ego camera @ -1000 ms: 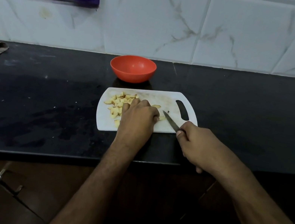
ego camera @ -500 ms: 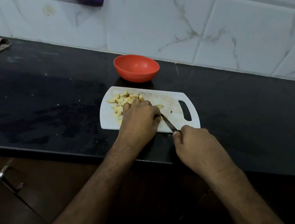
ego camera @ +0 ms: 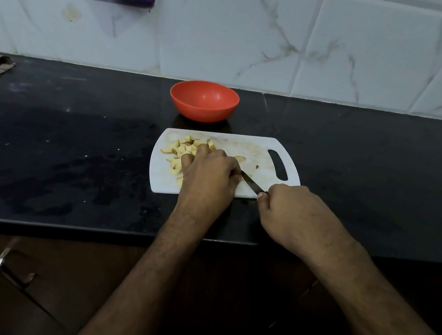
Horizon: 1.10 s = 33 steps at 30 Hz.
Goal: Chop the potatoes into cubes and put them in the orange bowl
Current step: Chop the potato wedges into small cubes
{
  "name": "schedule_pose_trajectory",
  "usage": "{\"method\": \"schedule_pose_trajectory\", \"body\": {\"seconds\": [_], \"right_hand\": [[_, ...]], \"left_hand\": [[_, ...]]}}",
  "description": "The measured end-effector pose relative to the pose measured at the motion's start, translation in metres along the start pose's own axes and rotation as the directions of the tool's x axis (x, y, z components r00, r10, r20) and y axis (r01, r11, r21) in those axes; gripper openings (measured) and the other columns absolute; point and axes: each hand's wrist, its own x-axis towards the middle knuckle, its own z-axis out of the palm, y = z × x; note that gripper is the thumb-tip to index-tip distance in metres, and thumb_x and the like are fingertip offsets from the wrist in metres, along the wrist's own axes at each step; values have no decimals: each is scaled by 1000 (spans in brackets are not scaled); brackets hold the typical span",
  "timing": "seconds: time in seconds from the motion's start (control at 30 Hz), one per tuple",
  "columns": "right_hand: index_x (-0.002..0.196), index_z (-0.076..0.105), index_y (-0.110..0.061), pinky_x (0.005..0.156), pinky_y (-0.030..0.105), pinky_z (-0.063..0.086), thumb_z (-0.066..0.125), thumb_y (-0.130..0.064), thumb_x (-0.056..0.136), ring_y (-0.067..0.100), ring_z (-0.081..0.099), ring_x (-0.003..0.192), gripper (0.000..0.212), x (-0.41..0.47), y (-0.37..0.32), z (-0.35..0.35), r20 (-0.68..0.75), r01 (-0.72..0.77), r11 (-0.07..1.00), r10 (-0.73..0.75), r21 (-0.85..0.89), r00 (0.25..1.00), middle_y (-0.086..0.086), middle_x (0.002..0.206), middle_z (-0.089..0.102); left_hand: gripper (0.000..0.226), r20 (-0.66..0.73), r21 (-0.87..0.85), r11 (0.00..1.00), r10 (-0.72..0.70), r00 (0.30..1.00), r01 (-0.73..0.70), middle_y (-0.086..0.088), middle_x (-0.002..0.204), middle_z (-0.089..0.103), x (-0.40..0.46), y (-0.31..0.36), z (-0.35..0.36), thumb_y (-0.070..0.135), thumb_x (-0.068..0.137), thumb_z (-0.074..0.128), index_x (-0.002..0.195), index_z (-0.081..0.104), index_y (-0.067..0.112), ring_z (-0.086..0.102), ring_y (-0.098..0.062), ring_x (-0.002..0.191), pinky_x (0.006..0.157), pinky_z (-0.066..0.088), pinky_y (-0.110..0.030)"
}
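Right hand grips a knife, left hand curls over potato pieces on the cutting board before the orange bowl.

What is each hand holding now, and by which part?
The right hand grips the knife by its handle, which the fist hides. The left hand curls over something on the cutting board; what it holds is hidden.

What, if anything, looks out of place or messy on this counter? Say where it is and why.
Little stands out. A small dark scrap lies alone on the white cutting board, apart from the potato pieces. The board's surface shows brownish staining. Pale crumbs dot the black counter left of the board. The orange bowl stands upright and empty.
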Motion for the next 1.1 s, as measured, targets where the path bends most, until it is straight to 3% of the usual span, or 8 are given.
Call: {"method": "schedule_pose_trajectory", "body": {"seconds": [0.17, 0.37, 0.5, 0.6, 0.77, 0.87, 1.0, 1.1], "right_hand": [[95, 49, -19, 77, 36, 47, 38, -33, 104, 25, 55, 87, 20, 7, -7, -9, 120, -2, 1000, 5, -26, 993, 1, 83, 47], [120, 55, -12, 80, 34, 45, 39, -30, 105, 28, 57, 99, 28, 10, -12, -21, 251, 1, 999, 12, -51, 968, 15, 122, 58], [115, 58, -13, 76, 31, 40, 34, -35, 107, 26, 54, 89, 34, -3, 0, -21, 264, 8, 1000, -5, -12, 965, 13, 111, 61], [105, 56, -17, 71, 31, 39, 34, -40, 107, 24, 53, 84, 32, -10, 8, -14, 227, 10, 1000, -7, -9, 974, 4, 86, 51], [87, 53, -23, 59, 31, 39, 38, -47, 105, 16, 55, 74, 34, -10, 17, -12, 114, 16, 998, -23, 58, 993, -1, 80, 53], [84, 52, -24, 61, 31, 40, 41, -46, 103, 19, 58, 75, 32, -6, 20, -18, 20, 19, 993, -22, 115, 1000, 0, 80, 57], [74, 45, -26, 61, 32, 41, 43, -47, 102, 19, 58, 74, 36, 5, 27, -15, 59, -3, 994, -3, 109, 998, 1, 81, 58], [83, 51, -24, 60, 31, 40, 43, -47, 103, 17, 57, 73, 32, 11, 30, -11, 67, -10, 992, 2, 123, 998, 1, 82, 58]], "left_hand": [[15, 11, 0, 1000, 3, 1000, -3, 8, 107, 64, 1, 1, 1, 32, 99, 58, 104, 72, 28, 43, -18, 113, 90, 25, -39], [15, -3, 12, 1000, -5, 1000, 5, 7, 105, 66, 0, 0, 2, 34, 98, 58, 102, 72, 27, 44, -19, 114, 88, 22, -38], [15, -26, 39, 999, -36, 999, 37, 5, 104, 65, 0, 1, 3, 29, 100, 55, 100, 69, 25, 45, -21, 112, 94, 28, -41], [15, -47, 49, 998, -34, 998, 37, 4, 105, 65, 0, 0, 4, 26, 101, 54, 101, 69, 26, 44, -21, 111, 93, 26, -39], [23, -27, 49, 999, -6, 1000, 7, 4, 110, 64, 0, -2, 5, 18, 102, 51, 114, 69, 28, 42, -21, 113, 91, 25, -39], [23, 2, 53, 998, 33, 999, -33, 4, 115, 62, -1, -2, 5, 29, 104, 49, 118, 67, 27, 42, -21, 114, 95, 29, -42], [33, 29, 63, 995, 71, 997, -73, 2, 121, 58, -3, -1, 5, 48, 101, 50, 125, 65, 30, 40, -22, 119, 97, 28, -45], [34, 55, 84, 990, 112, 992, -117, 3, 121, 58, -1, 2, 6, 50, 99, 52, 125, 65, 32, 40, -22, 120, 97, 29, -44]]}}
